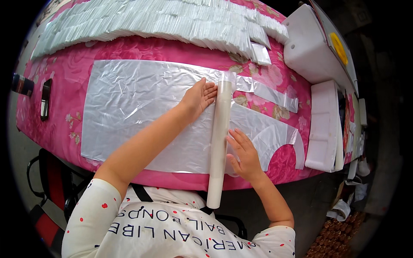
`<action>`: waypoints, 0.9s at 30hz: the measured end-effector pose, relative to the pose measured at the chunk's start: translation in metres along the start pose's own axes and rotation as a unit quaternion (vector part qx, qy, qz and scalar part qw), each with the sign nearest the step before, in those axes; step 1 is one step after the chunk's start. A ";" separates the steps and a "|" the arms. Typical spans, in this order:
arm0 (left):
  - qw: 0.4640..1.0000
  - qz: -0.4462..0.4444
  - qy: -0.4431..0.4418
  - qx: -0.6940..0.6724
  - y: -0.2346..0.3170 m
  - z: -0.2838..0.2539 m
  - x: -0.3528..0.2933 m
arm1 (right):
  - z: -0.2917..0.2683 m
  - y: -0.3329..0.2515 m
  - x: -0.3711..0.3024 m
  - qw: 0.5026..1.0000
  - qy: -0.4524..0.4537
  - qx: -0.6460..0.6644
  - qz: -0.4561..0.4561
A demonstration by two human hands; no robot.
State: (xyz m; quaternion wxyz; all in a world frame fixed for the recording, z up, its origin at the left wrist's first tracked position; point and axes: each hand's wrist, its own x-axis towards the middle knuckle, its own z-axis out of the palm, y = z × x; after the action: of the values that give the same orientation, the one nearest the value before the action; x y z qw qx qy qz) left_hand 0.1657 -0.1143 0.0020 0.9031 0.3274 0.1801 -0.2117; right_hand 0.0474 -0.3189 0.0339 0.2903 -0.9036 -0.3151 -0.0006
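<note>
A thin, silvery-white plastic sheet (137, 112), cut like an apron with narrow straps (275, 96) at its right end, lies spread flat and wrinkled. Across it rests a long pale tube (220, 129), its near end sticking out past the table edge toward me. My left hand (199, 99) is on the tube's left side near its far end, fingers stretched out and fingertips against it. On the right side, lower down, my right hand (245, 155) has its fingers apart, fingertips at the tube's edge. Neither hand grips anything.
Rows of folded, whitish plastic packets (150, 26) line the table's far side. A phone (45, 99) and a dark can (22, 84) are at the left. White foam boxes (323, 124) stand at the right edge, with a yellow ring (339, 49) above. Chairs (53, 180) stand at lower left.
</note>
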 end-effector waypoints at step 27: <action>0.904 0.193 0.215 0.317 0.061 -0.216 -0.312 | 0.107 -0.101 0.166 0.964 -0.064 0.046 -0.254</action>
State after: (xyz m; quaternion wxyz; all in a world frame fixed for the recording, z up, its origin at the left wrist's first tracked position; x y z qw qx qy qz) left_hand -0.1076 0.1545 0.0227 0.7143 0.6621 0.2268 -0.0039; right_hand 0.1033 -0.1044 0.0288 0.3013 -0.7777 -0.5517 -0.0016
